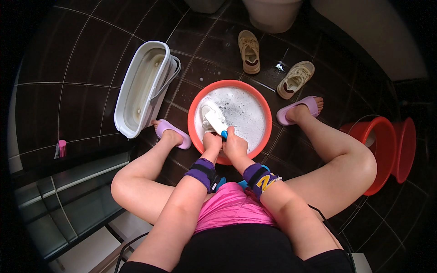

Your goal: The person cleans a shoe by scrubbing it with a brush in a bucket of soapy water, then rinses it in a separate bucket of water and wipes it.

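Note:
An orange-red basin (192, 122) full of foamy water (248, 111) stands on the floor between my feet. A white shoe (209, 107) rests against the basin's left inner side, partly over the suds. My left hand (212, 142) is closed on the near end of the shoe, where fingers and shoe overlap. In my right hand (236, 144) is a scrub brush (215, 122) with a white head and a blue handle. The brush lies across the top of the shoe and touches it. Its bristles are hidden underneath.
A long white bucket (122, 107) with some water stands at the left. Two beige shoes (250, 52) lie beyond the basin. Red basins (380, 154) lean at the right. Dark floor tiles show wet spots. A pink-handled item (62, 148) is at far left.

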The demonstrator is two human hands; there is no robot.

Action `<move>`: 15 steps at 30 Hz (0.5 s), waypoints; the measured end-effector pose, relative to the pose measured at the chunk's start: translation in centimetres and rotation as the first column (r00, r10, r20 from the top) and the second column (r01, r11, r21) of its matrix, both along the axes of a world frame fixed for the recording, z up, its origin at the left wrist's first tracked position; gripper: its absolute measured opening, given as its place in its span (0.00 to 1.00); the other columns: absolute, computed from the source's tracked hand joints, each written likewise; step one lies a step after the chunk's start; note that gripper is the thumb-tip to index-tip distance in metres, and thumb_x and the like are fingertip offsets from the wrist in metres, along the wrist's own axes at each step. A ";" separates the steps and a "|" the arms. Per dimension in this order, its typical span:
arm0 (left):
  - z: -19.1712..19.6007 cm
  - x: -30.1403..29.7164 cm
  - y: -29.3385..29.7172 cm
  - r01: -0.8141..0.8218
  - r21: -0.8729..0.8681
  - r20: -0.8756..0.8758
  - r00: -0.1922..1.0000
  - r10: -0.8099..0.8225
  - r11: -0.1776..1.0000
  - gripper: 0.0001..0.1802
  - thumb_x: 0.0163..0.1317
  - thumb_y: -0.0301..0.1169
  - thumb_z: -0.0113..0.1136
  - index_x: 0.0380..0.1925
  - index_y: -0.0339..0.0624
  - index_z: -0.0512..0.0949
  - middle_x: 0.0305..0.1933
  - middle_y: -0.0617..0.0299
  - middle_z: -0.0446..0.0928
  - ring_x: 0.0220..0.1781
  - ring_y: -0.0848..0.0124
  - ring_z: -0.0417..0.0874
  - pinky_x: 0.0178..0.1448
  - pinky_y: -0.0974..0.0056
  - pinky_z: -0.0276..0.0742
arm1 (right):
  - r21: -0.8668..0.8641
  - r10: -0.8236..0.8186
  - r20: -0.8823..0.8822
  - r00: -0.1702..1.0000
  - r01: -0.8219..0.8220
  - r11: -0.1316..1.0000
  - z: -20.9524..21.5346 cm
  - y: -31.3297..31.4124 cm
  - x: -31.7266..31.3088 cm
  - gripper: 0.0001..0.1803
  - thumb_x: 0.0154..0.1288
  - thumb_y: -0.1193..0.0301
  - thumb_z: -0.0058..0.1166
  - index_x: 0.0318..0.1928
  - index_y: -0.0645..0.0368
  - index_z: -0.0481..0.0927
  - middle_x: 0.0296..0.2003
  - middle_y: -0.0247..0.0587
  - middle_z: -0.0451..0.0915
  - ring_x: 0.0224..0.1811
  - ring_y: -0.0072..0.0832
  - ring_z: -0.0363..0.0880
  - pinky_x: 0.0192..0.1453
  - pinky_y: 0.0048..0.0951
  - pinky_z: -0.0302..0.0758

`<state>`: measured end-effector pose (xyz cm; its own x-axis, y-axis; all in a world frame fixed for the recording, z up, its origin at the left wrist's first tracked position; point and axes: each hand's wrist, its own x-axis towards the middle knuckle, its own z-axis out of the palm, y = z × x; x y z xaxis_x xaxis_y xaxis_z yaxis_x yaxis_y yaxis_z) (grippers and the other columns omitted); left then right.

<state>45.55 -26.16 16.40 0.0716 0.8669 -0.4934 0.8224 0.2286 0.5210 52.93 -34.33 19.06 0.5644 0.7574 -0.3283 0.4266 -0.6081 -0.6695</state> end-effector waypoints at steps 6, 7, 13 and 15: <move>0.1 -0.4 -0.4 0.055 0.009 -0.029 0.998 -0.055 0.998 0.16 0.56 0.37 0.63 0.35 0.32 0.83 0.36 0.43 0.83 0.41 0.51 0.84 0.46 0.53 0.77 | -0.014 0.094 0.115 0.989 -0.093 0.996 -1.1 1.0 -0.1 0.20 0.55 0.69 0.56 0.46 0.62 0.66 0.22 0.52 0.81 0.26 0.51 0.82 0.29 0.49 0.76; 0.6 0.1 -0.9 0.080 0.027 -0.009 0.997 -0.079 0.996 0.16 0.56 0.36 0.63 0.36 0.32 0.83 0.36 0.43 0.83 0.41 0.51 0.84 0.46 0.53 0.77 | -0.035 0.095 0.116 0.989 -0.091 0.995 -1.6 1.0 0.2 0.19 0.54 0.69 0.56 0.45 0.62 0.66 0.22 0.52 0.81 0.26 0.51 0.82 0.30 0.49 0.77; -1.3 -5.9 0.2 0.055 -0.120 0.350 0.937 -0.009 0.991 0.09 0.57 0.25 0.60 0.37 0.33 0.74 0.33 0.57 0.77 0.32 0.66 0.81 0.40 0.66 0.79 | -0.044 -0.130 -0.194 0.972 0.123 0.991 -2.1 2.5 -1.6 0.21 0.51 0.70 0.59 0.43 0.63 0.66 0.26 0.56 0.81 0.32 0.53 0.82 0.37 0.48 0.77; -0.4 -5.5 -1.4 0.292 0.275 0.240 0.902 -0.359 0.916 0.14 0.52 0.19 0.60 0.40 0.34 0.72 0.39 0.54 0.74 0.39 0.64 0.79 0.45 0.65 0.79 | -0.018 -0.203 -0.286 0.936 0.206 0.978 -4.9 1.6 -1.5 0.23 0.50 0.70 0.62 0.43 0.66 0.67 0.29 0.57 0.81 0.33 0.50 0.83 0.38 0.45 0.77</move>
